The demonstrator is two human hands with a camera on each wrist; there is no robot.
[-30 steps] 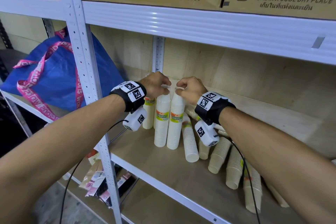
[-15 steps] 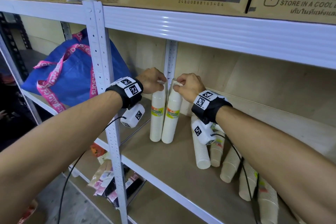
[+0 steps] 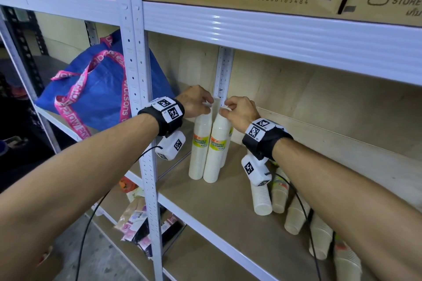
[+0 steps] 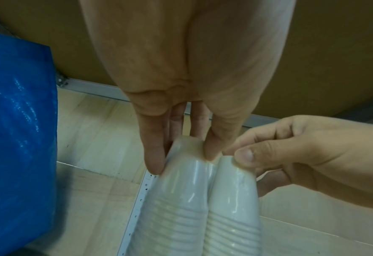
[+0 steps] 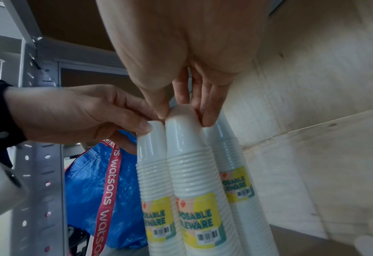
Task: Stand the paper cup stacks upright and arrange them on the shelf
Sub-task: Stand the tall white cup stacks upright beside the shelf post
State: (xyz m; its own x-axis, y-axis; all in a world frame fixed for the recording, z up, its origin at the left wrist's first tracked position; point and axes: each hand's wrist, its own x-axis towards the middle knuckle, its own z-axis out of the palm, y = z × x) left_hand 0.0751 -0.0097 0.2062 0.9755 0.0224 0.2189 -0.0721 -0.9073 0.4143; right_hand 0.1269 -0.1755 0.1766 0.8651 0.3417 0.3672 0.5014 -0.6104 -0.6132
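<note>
White cup stacks upright, touching: left hand pinches left stack top, right hand right stack.

Both bare forearms reach forward side by side, each wrist wrapped in a black band. The left hand and right hand sit close together at the same height, knuckles up, nearly touching. Each hand's fingers point downward, and thumb and fingertips pinch around the top of a cup stack directly below it.
</note>
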